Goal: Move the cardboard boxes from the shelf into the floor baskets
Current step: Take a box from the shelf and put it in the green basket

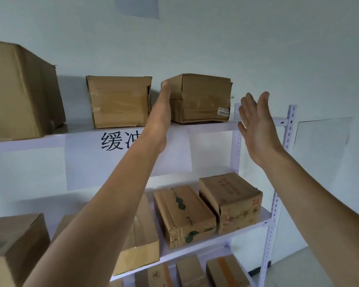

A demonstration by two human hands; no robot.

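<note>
A small brown cardboard box (203, 98) with a white label sits at the right end of the top shelf (211, 128). My left hand (161, 112) is flat, fingers straight, against the box's left face. My right hand (255, 123) is open, palm facing left, a short gap to the right of the box and not touching it. A second box (118, 101) stands just left of my left hand, and a large box (19, 90) fills the shelf's far left. No floor baskets are in view.
The white metal rack has perforated uprights (286, 141) on the right. A paper sign (120, 152) with dark characters hangs under the top shelf. The middle shelf (216, 237) holds several boxes; more boxes sit below. A pale wall stands behind.
</note>
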